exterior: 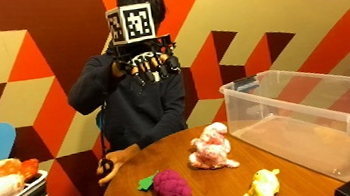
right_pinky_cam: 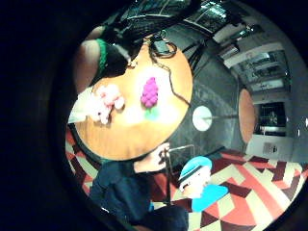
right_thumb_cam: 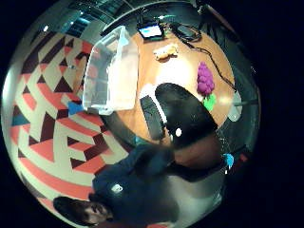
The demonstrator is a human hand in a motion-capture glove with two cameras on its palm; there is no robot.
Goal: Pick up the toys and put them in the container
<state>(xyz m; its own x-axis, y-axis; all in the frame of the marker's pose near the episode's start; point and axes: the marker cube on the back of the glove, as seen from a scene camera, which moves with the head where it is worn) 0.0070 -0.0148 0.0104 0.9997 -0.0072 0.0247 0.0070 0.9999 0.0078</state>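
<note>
**Task status: no toy transferred yet**

We observe the grip (exterior: 150, 67) raised in front of the person's upper body, well above the worktop (exterior: 212, 184). Its fingers hang relaxed and hold nothing.

Below the grip, three toys lie on the worktop:
- the purple grape toy (exterior: 171, 186), with its green leaf, nearest the person's bare hand (exterior: 117, 163), which rests at the worktop edge;
- the pink-and-white plush (exterior: 211, 147), between the grape toy and the container;
- the yellow plush (exterior: 262, 188), further from the grip, toward the near edge.

The clear container (exterior: 312, 126) stands on the worktop to one side of the grip, just beside the pink-and-white plush. As far as we can see through its walls, it holds no toys.

We judge that all three transfers remain. The first step is to lower the grip to a toy.
</note>
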